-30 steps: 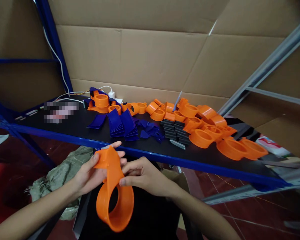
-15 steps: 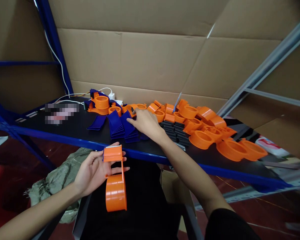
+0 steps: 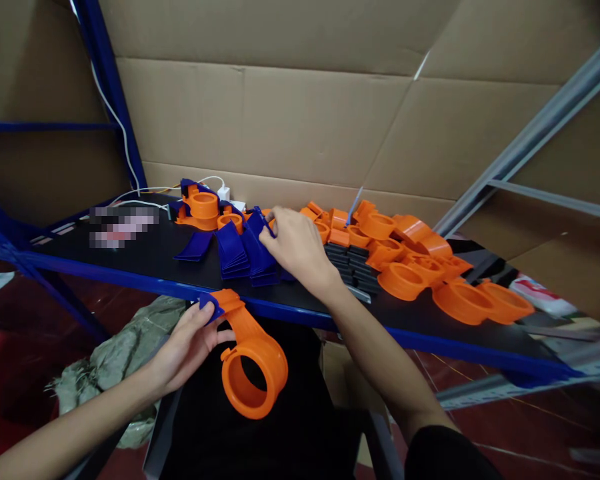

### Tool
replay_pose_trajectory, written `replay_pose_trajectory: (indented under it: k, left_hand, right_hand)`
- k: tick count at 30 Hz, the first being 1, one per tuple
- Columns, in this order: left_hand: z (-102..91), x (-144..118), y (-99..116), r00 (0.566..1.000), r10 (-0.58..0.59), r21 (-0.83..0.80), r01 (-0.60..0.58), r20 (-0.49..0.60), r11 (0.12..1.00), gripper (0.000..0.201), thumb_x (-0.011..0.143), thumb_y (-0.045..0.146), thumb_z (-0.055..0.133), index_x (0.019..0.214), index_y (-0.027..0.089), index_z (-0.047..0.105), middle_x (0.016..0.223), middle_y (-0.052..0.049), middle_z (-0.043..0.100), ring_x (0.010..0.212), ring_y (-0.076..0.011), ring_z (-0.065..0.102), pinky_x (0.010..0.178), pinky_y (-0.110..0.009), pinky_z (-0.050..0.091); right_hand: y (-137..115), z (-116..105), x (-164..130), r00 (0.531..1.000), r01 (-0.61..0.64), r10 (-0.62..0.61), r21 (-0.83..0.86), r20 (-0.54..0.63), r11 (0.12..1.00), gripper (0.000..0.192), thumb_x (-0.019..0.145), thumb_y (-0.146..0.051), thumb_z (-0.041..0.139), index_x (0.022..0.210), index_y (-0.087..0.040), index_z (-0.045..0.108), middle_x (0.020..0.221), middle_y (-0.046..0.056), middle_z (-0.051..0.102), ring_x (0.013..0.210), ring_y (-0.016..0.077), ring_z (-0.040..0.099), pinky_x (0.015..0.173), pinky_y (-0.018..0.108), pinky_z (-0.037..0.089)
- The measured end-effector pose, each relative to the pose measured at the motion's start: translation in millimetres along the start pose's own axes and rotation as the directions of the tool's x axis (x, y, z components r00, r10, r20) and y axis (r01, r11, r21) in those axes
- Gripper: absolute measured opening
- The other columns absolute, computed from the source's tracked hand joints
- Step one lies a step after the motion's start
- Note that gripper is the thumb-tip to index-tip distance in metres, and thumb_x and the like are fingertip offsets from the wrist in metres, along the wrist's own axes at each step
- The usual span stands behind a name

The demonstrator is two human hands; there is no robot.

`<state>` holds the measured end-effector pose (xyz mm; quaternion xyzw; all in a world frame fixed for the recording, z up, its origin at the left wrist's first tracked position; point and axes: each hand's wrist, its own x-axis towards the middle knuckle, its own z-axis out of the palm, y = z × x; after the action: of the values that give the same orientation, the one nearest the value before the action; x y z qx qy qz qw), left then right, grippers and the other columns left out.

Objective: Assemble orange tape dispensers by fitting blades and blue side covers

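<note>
My left hand [image 3: 185, 347] clamps orange dispenser [image 3: 247, 331] at blue piece [image 3: 216, 304], ring [image 3: 276, 360] hanging toward 4 o'clock. Right hand [image 3: 300, 250] at blue plates [image 3: 260, 258], 1 o'clock; closure can't tell. Off-centre pinch could let ring swing.

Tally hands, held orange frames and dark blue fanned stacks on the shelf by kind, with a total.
Hands: 2, left hand and right hand
Held orange frame: 1
Dark blue stacks: 3, left stack, middle stack, right stack
Total: 6
</note>
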<state>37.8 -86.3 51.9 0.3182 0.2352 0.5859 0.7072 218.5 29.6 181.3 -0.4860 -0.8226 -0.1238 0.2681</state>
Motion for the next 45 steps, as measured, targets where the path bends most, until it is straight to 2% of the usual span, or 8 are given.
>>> replay_pose_trajectory:
  k: [3,6,11,15,19,27,40,45]
  left_hand:
    - [-1.2,-2,0,0.997,0.028,0.013,-0.027,-0.071,1.0,0.021,0.091,0.032,0.066,0.106,0.017,0.071,0.116,-0.01,0.07,0.112,-0.0298,0.064,0.094,-0.047,0.056]
    - [1.0,-6,-2,0.993,0.068,0.047,-0.064,-0.092,0.997,0.019,0.088,0.03,0.07,0.104,0.019,0.07,0.112,-0.007,0.071,0.104,-0.0258,0.067,0.09,-0.042,0.058]
    - [7.8,-12,-4,0.991,0.113,0.102,-0.105,-0.077,0.989,0.027,0.084,0.029,0.075,0.11,0.021,0.069,0.106,-0.004,0.073,0.095,-0.0214,0.07,0.087,-0.034,0.059]
    - [8.5,-12,-5,0.995,0.093,0.122,-0.087,-0.04,0.989,0.025,0.085,0.031,0.074,0.108,0.022,0.068,0.109,-0.005,0.071,0.097,-0.0219,0.068,0.091,-0.036,0.056]
    - [6.3,-12,-7,0.992,0.123,0.165,-0.119,-0.009,0.979,0.034,0.079,0.03,0.08,0.108,0.023,0.064,0.099,-0.004,0.069,0.091,-0.0215,0.066,0.088,-0.037,0.054]
    - [6.1,-15,-8,0.99,0.137,0.268,-0.12,-0.046,0.956,0.042,0.079,0.032,0.08,0.114,0.024,0.059,0.091,-0.002,0.065,0.084,-0.0189,0.062,0.081,-0.031,0.05]
    - [11.1,-19,-7,0.985,0.168,0.335,-0.143,-0.046,0.931,0.049,0.074,0.026,0.083,0.115,0.027,0.056,0.101,-0.001,0.061,0.087,-0.0173,0.059,0.08,-0.028,0.048]
    - [13.4,-20,-4,0.979,0.192,0.407,-0.15,-0.063,0.901,0.048,0.074,0.026,0.082,0.115,0.027,0.057,0.101,-0.001,0.062,0.087,-0.0197,0.058,0.081,-0.03,0.048]
  right_hand:
    - [-16,-18,-40,0.983,0.182,-0.178,0.165,-0.039,0.969,0.009,0.089,-0.018,0.051,0.093,-0.017,0.058,0.097,0.01,0.065,0.09,0.0226,0.059,0.076,0.032,0.044]
    - [-29,-28,-79,0.938,0.289,-0.338,0.357,0.081,0.888,0.006,0.084,-0.015,0.056,0.084,-0.019,0.052,0.094,0.008,0.063,0.093,0.0224,0.057,0.078,0.032,0.046]
    - [-27,-30,-99,0.837,0.233,-0.517,0.736,0.182,0.636,0.024,0.08,-0.009,0.067,0.085,-0.021,0.047,0.133,0.009,0.058,0.123,0.0207,0.054,0.1,0.033,0.044]
    - [-15,-26,-97,0.879,0.112,-0.433,0.797,0.199,0.594,0.032,0.079,-0.031,0.08,0.091,-0.022,0.051,0.125,0.008,0.062,0.11,0.0206,0.059,0.094,0.033,0.047]
    - [-12,-23,-101,0.935,0.046,-0.283,0.717,0.214,0.695,0.041,0.08,-0.048,0.077,0.102,-0.021,0.056,0.109,0.007,0.064,0.098,0.0206,0.06,0.089,0.034,0.047]
    - [-24,-15,-113,0.941,-0.036,-0.155,0.545,0.3,0.837,0.04,0.088,-0.058,0.064,0.102,-0.021,0.056,0.106,0.006,0.064,0.097,0.0217,0.06,0.082,0.033,0.045]
    - [-25,-17,-120,0.917,-0.127,-0.118,0.557,0.382,0.821,0.035,0.091,-0.055,0.061,0.103,-0.023,0.052,0.105,0.004,0.061,0.097,0.0211,0.058,0.081,0.032,0.043]
    - [-23,-16,-120,0.9,-0.185,-0.136,0.644,0.415,0.743,0.036,0.086,-0.05,0.069,0.101,-0.022,0.051,0.104,0.003,0.059,0.093,0.0189,0.055,0.079,0.03,0.041]
